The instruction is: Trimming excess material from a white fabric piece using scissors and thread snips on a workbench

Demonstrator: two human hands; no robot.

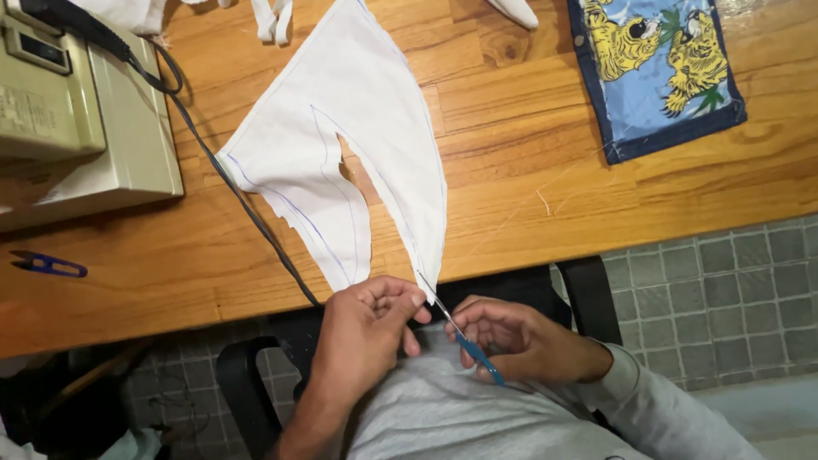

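A: What are the hands doing in this view?

B: The left hand (366, 328) is pinching the lower tip of the white fabric piece (354, 145), its fingers (394, 300) closing narrowly on the cloth just below the edge of the wooden surface (545, 162). The right hand (520, 341) is holding a blue-handled thread snip (464, 336), fingers curling tightly around the handle, with the metal point angling up toward the fabric tip.

A: Where is the fabric lying?

B: Most of it is spreading flat across the surface, bearing blue marked lines and an open slit near its middle; only the lower point is hanging over the near edge, between the two hands.

A: And around it?

B: A beige sewing machine (77, 111) is sitting at the left, its black cable (230, 183) running beside the fabric. A blue printed cloth (652, 68) is lying at the upper right, and a second blue snip (47, 266) is resting at the far left.
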